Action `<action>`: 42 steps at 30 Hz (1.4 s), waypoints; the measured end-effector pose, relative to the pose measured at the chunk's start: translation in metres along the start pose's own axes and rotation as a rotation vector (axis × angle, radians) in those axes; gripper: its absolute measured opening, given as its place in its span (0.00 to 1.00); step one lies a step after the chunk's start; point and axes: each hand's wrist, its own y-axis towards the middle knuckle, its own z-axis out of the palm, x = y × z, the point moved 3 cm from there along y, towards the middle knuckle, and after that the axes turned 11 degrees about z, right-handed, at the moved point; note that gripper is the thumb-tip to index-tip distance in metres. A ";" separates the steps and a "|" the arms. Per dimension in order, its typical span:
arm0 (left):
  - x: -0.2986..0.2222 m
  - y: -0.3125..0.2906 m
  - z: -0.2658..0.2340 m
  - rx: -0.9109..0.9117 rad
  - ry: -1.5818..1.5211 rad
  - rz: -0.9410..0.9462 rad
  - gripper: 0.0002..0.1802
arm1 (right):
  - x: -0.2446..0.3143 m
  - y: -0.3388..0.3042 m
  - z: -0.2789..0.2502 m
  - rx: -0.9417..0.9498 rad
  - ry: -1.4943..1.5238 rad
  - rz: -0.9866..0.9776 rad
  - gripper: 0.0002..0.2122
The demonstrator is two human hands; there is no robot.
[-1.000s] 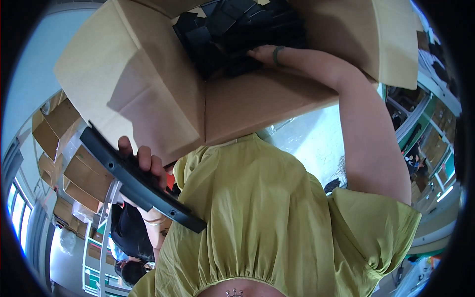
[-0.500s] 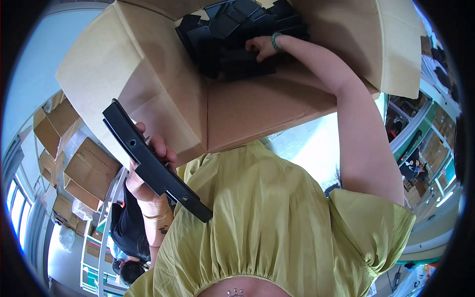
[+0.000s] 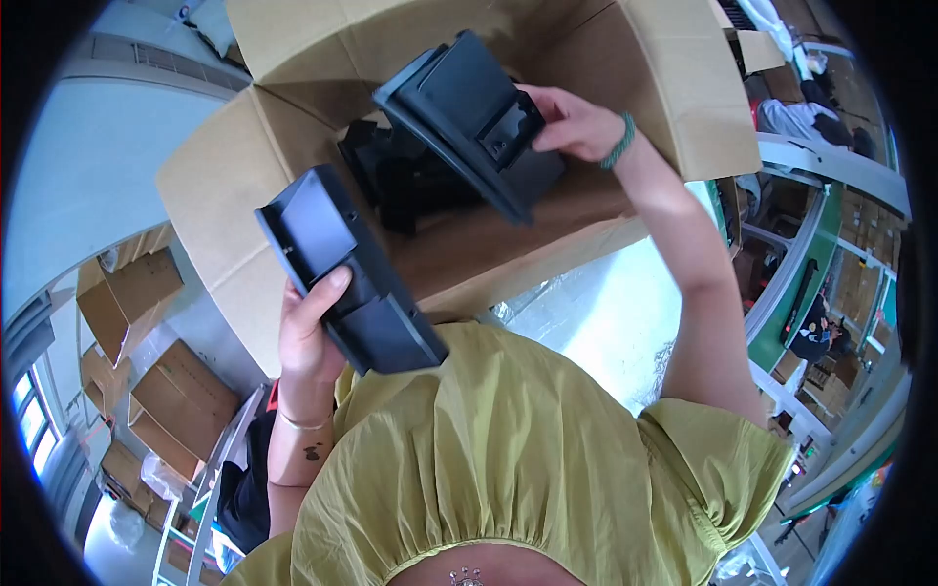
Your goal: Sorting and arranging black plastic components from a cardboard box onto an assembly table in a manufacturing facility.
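Observation:
My left hand (image 3: pixel 315 320) grips a long black plastic tray-like part (image 3: pixel 347 278), its thumb pressed over the recessed face. My right hand (image 3: pixel 575 123) is closed on the right edge of a wider black plastic part (image 3: pixel 459 112), which seems to be more than one piece stacked together. That part is raised in the opening of a large cardboard box (image 3: pixel 230 181). Behind and below it, more black parts (image 3: pixel 376 161) lie in the box, mostly in shadow and partly covered. The two held parts are apart from each other.
A bright, plastic-covered surface (image 3: pixel 596 293) lies beneath the box on the right. Several cardboard boxes (image 3: pixel 181 400) stand at the left near a white metal rack. Another person's dark clothing (image 3: pixel 244 493) shows at lower left. Shelving and a green-topped bench (image 3: pixel 816 264) are at the right.
My right hand has come up from among the black parts, now holding a wide one. My left hand has turned its part so the recessed face shows. The whole view has shifted.

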 end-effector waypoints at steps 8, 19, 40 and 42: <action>0.036 0.040 0.034 -0.087 -0.101 0.239 0.14 | 0.029 -0.038 0.094 -0.332 -0.119 -0.203 0.19; 0.046 0.015 0.038 0.350 -0.292 0.154 0.37 | 0.011 -0.037 0.188 -0.857 -0.783 -0.303 0.26; 0.050 0.000 -0.014 0.530 -0.591 0.025 0.25 | -0.027 -0.014 0.218 -0.519 0.037 -0.245 0.12; 0.043 -0.001 -0.011 0.561 -0.667 0.002 0.25 | -0.025 -0.013 0.218 -0.523 0.091 -0.278 0.12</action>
